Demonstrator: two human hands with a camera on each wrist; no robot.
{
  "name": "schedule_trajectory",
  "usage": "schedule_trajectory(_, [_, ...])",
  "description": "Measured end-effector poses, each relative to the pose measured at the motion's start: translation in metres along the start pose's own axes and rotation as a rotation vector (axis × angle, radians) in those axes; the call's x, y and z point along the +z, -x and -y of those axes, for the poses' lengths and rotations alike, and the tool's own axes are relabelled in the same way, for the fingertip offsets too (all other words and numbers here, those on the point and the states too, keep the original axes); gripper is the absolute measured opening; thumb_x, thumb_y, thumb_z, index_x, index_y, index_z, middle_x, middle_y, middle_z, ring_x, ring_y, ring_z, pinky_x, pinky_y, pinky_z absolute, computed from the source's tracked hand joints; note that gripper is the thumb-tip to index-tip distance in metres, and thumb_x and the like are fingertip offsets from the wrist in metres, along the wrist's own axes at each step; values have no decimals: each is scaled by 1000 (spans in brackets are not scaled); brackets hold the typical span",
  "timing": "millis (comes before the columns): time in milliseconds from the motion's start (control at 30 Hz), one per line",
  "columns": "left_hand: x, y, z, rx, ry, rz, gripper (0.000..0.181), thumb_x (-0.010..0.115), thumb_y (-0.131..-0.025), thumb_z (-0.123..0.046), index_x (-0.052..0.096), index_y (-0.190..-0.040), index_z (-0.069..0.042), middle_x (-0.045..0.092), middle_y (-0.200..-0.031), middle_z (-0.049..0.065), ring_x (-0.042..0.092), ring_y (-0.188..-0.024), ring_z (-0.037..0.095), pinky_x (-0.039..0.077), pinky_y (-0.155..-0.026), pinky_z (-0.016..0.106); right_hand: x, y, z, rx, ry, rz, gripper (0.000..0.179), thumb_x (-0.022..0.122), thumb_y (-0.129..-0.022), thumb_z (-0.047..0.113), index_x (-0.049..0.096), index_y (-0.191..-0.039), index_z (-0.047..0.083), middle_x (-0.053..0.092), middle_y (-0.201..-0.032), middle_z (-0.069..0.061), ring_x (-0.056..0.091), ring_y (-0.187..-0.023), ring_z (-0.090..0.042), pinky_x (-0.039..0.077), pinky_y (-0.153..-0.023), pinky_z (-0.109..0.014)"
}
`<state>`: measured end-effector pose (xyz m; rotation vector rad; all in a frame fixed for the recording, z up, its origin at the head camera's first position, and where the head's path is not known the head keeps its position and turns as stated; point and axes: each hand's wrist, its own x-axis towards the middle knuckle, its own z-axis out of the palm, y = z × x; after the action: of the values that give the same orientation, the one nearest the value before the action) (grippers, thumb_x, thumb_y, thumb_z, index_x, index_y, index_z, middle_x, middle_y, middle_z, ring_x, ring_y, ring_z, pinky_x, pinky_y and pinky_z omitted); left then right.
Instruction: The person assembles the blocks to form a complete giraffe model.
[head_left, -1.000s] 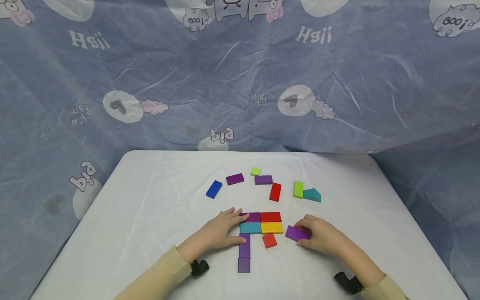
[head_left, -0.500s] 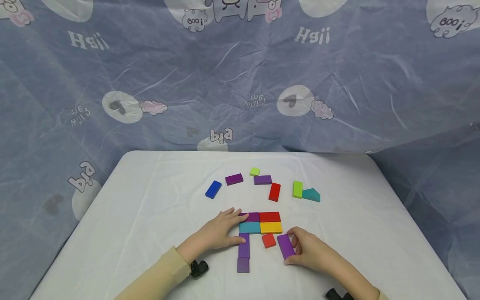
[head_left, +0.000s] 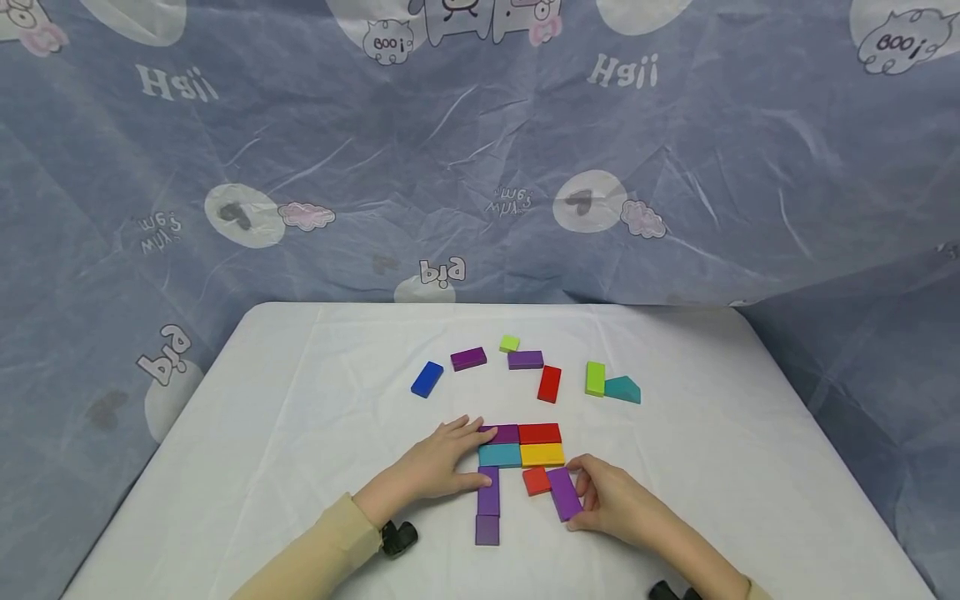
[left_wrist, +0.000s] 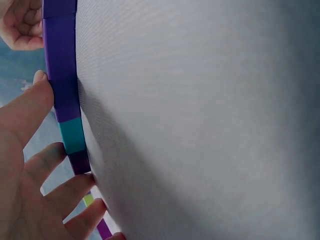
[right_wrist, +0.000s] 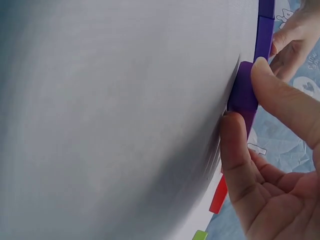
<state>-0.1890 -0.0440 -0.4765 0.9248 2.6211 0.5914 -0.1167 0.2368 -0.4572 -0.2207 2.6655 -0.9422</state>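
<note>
My right hand point(head_left: 611, 496) pinches a purple block point(head_left: 565, 494) between thumb and fingers, the block slightly slanted. Its upper left edge meets a small red block point(head_left: 536, 481). Above these, a purple block point(head_left: 510, 434) and a red block point(head_left: 539, 433) lie over a light-blue block point(head_left: 499, 455) and a yellow block point(head_left: 542, 454), packed together. From the light-blue one, a purple block point(head_left: 488, 500) and a shorter purple block point(head_left: 487, 531) run toward me. My left hand point(head_left: 438, 462) lies with extended fingers along the left side, fingertips on the purple blocks.
Across the back of the white table point(head_left: 337, 375) lie a blue block point(head_left: 427, 379), purple blocks point(head_left: 468, 358), a small green block point(head_left: 509, 342), a red block point(head_left: 549, 384), a green block point(head_left: 595, 378) and a teal wedge-like block point(head_left: 622, 389). A patterned cloth point(head_left: 450, 167) hangs behind.
My right hand has turned the purple block from lying crosswise to nearly lengthwise and moved it left, up against the small red block. My left hand has stayed in place.
</note>
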Motion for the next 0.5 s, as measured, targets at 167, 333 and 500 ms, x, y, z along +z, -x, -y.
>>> schedule_trajectory(167, [1,-1,0,0,6,-2,72,66,-89,-51,41,-151,-25,36,-159,6,27,-150,31,26,-119,54,3,-1,2,35,-8,-25,67,93,-64,18,58,-118,1,53,-78,0,50,-62,-9,47,-55,-18])
schedule_trajectory(333, [2,-2,2,-9,0,0,72,65,-89,-53,40,-152,-26,35,-160,4,26,-151,29,25,-120,53,5,-2,2,40,-1,-48,68,93,-64,19,57,-119,1,53,-77,1,50,-61,-9,45,-54,-18])
schedule_trajectory(500, [3,-3,4,-6,-8,-3,72,65,-89,-53,40,-152,-27,35,-160,3,26,-150,29,26,-119,53,7,-3,3,48,6,-60,69,93,-63,21,58,-119,2,53,-76,1,49,-61,-9,44,-54,-19])
